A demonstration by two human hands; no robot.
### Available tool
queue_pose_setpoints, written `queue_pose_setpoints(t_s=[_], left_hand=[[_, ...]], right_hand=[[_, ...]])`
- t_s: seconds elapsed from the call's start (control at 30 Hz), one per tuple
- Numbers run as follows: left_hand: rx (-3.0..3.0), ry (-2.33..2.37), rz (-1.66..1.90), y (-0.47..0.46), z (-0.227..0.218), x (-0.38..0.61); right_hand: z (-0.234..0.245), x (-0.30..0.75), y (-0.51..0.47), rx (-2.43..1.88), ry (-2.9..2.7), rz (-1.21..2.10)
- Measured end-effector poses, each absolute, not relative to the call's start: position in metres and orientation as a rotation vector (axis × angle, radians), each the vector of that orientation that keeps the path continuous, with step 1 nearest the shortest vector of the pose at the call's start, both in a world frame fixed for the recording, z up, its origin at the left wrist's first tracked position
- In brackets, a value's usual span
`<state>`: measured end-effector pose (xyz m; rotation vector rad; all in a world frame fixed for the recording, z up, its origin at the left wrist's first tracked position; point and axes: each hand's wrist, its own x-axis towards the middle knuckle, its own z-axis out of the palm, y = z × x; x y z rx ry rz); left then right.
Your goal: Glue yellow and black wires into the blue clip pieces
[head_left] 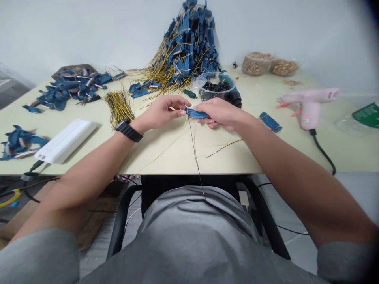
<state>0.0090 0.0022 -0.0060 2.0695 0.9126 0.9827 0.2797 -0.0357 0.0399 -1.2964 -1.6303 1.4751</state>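
A small blue strip-shaped piece [196, 114] with a yellow and a dark wire is held over the table's middle. My right hand [219, 113] is closed round its right part. At its left end, where the wires come out, my left hand [170, 111] pinches with thumb and fingertips; whether these grip the wire or the piece's end is too small to tell. The dark wire [194, 152] hangs down over the table edge to the grey shirt. Toward the lower left runs the yellow wire [162, 154]. Another blue piece [270, 122] with wires lies beside my right forearm.
Blue pieces with yellow wires form a tall heap [189, 47] at the back. A clear tub [216, 87] of black bits, a green screwdriver [189, 94], a wire bundle [117, 107], a white power strip [66, 141] and a pink glue gun [309, 104] lie around.
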Motion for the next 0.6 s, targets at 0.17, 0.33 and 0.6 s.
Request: queue_pose_setpoints(t_s=[0.17,0.33,0.6], left_hand=[[2.098,0.863,0.974,0.0022,-0.0057,0.0084],[2.067,0.827,0.999,0.0015,-0.0052,0.0108],[2.043,0.841,1.0,-0.0035,0.0037,0.011]], right_hand=[[0.0417,0.2779,-0.0356,-1.288,-1.6,1.48],[0.0442,0.2731,-0.037,-1.295,-1.495,1.487],[0.0423,0.2699,-0.0365,-1.239,-1.339,1.553]])
